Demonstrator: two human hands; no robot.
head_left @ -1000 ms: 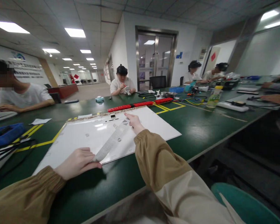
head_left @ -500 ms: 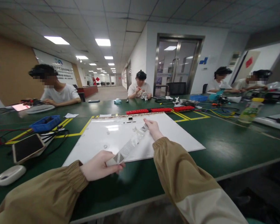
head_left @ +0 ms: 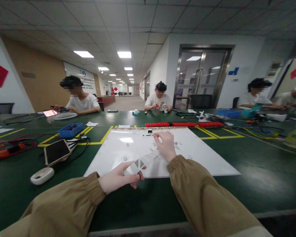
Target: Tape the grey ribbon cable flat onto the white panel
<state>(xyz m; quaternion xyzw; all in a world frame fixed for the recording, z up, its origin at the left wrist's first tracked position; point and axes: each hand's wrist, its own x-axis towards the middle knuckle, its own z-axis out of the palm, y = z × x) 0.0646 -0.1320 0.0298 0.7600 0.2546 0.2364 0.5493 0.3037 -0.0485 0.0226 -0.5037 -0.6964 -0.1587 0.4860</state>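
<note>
The left hand (head_left: 118, 180) pinches the near end of a long patterned strip (head_left: 141, 162), thumb on top, its other fingers curled under and hidden. The strip runs toward one o'clock over the white board (head_left: 202, 158), and its far end vanishes beneath the right hand (head_left: 165, 144), which lies on it with fingers pointing to eleven o'clock; whether that hand grips the strip or only presses it flat cannot be told. The strip's markings are too small to read. Small specks on the board are unclear. At nine o'clock from the left hand, on the green desk (head_left: 261, 171), lie a white oval device (head_left: 41, 175) and a phone (head_left: 56, 151). Both brown sleeves are cut off by the bottom edge.
</note>
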